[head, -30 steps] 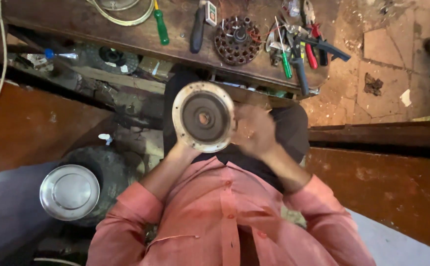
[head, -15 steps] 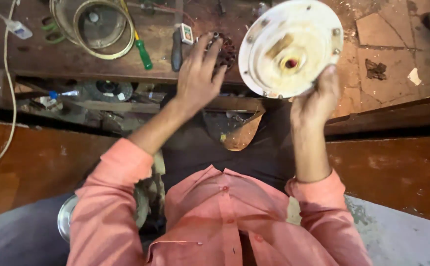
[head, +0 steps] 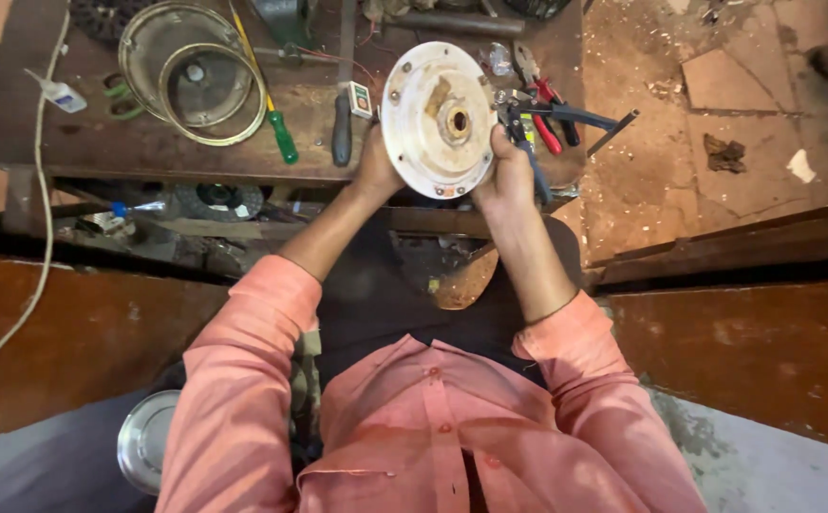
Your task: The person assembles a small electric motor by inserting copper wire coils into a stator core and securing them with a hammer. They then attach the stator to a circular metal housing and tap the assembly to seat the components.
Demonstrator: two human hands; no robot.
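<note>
Left hand [head: 376, 169] rejoined white disc [head: 438, 119] | both hands clasp its rim | right hand [head: 504, 171] opposite

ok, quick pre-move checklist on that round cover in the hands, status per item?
1. Two-hand hold: ok. The left hand and right hand grip opposite edges of the white round cover.
2. Centre hole facing the camera: ok, open and unobstructed.
3. Cover surface: not ok, brown stains near the hub.
4. Rim fasteners: cannot tell, too small to tell whether they are screws or empty holes.
5. Tools close by: ok. The green-handled screwdriver and red-handled pliers lie on the wooden bench.
6. Back of the cover: cannot tell, hidden.
</note>
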